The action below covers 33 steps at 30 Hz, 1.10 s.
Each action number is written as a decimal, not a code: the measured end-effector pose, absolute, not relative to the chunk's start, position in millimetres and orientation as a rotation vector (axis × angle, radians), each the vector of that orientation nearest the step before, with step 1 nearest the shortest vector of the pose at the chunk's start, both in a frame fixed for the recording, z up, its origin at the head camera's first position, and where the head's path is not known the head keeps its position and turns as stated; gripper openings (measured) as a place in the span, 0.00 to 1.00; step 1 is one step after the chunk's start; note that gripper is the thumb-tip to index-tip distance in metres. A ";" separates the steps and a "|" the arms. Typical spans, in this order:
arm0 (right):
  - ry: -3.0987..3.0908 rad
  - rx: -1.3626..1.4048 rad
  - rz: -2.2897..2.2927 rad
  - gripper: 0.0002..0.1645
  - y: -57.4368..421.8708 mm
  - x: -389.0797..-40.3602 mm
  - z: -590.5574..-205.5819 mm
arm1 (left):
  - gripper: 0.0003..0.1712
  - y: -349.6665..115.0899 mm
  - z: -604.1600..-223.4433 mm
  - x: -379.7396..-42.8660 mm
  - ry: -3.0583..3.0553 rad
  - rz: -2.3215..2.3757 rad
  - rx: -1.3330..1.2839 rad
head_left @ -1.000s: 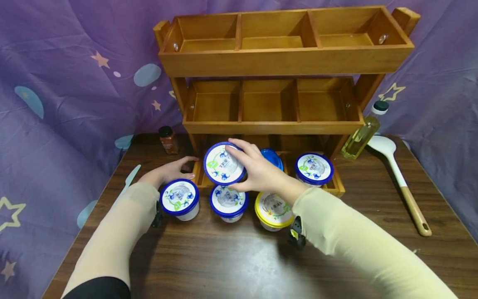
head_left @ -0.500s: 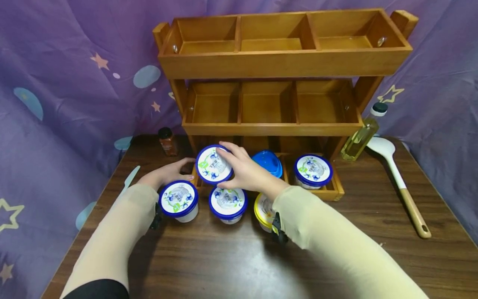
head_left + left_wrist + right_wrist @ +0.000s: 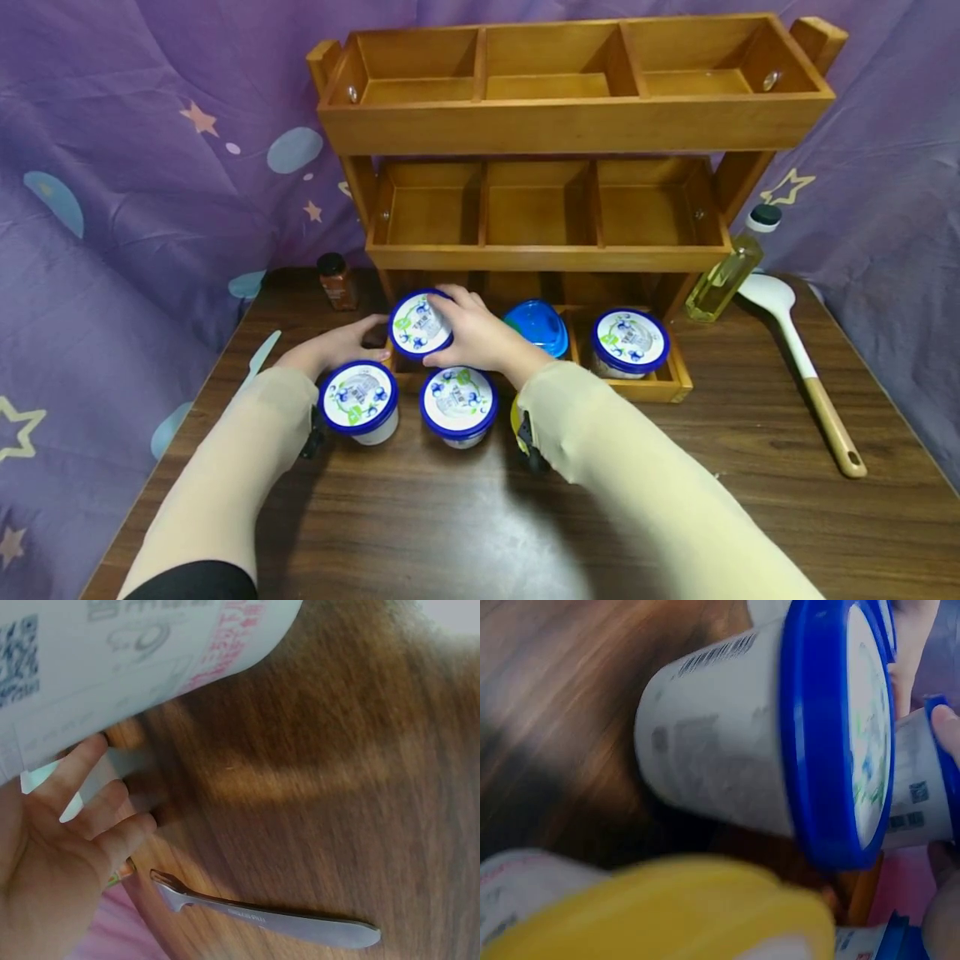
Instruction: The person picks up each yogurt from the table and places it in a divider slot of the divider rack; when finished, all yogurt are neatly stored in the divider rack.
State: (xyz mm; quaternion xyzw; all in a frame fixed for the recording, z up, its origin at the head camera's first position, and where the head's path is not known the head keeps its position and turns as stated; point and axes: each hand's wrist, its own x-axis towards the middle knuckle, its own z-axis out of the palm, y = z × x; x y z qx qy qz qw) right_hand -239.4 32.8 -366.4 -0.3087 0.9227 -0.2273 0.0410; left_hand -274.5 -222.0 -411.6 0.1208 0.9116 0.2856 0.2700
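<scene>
My right hand (image 3: 480, 335) grips a white tub with a blue blueberry-print lid (image 3: 417, 323), over the left compartment of the rack's bottom tier. Beside that tier's left end is my left hand (image 3: 337, 343), its fingertips at the wooden edge. In the left wrist view its fingers (image 3: 112, 814) are extended, with a white tub wall (image 3: 135, 660) in front. Two similar blue-lidded tubs, a left one (image 3: 360, 397) and a middle one (image 3: 459, 403), stand on the table before the rack. My right wrist mostly hides a yellow-lidded tub (image 3: 667, 907).
A three-tier wooden rack (image 3: 547, 258) stands at the back. Its bottom tier holds a blue-lidded container (image 3: 543, 328) and another blueberry tub (image 3: 632, 340). Around it are a spice jar (image 3: 337, 283), knife (image 3: 277, 921), oil bottle (image 3: 725, 271) and white ladle (image 3: 795, 350).
My right hand has carried its tub left and slightly back, into line with the left compartment. The right forearm now covers most of the yellow-lidded tub. My left hand stays in place.
</scene>
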 end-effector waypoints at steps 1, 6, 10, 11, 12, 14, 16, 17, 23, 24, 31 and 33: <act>2.820 -0.929 -0.690 0.54 31.0 -239.9 -366.1 | 0.49 -221.9 -411.3 -274.7 2.457 0.769 0.329; 2.804 -0.866 -0.677 0.54 23.1 -241.4 -366.7 | 0.50 -221.6 -411.3 -274.4 2.457 0.787 0.334; 2.790 -0.802 -0.679 0.53 18.8 -242.6 -370.4 | 0.48 -221.7 -412.8 -274.1 2.443 0.802 0.343; 2.786 -0.780 -0.675 0.53 17.8 -243.0 -371.4 | 0.48 -221.7 -413.0 -274.2 2.442 0.805 0.347; 2.777 -0.757 -0.673 0.53 16.9 -243.5 -372.2 | 0.47 -221.8 -413.2 -274.4 2.443 0.805 0.353; 2.762 -0.716 -0.666 0.54 15.1 -244.7 -373.4 | 0.47 -221.6 -413.5 -274.8 2.444 0.808 0.361; 2.741 -0.668 -0.660 0.54 13.9 -245.5 -374.0 | 0.46 -221.2 -413.5 -275.2 2.443 0.815 0.370; 2.730 -0.646 -0.658 0.54 13.8 -245.7 -374.0 | 0.46 -221.0 -413.6 -275.3 2.443 0.818 0.371; 2.698 -0.581 -0.675 0.54 15.7 -245.8 -376.8 | 0.43 -221.0 -414.5 -274.9 2.444 0.818 0.387; 2.695 -0.577 -0.687 0.54 16.1 -245.7 -377.4 | 0.42 -221.0 -414.4 -274.5 2.446 0.815 0.388; 2.683 -0.562 -0.726 0.56 17.5 -242.7 -375.8 | 0.41 -221.8 -413.3 -273.0 2.449 0.809 0.374; 2.688 -0.583 -0.723 0.56 17.8 -241.6 -373.3 | 0.40 -222.4 -412.9 -273.3 2.447 0.817 0.363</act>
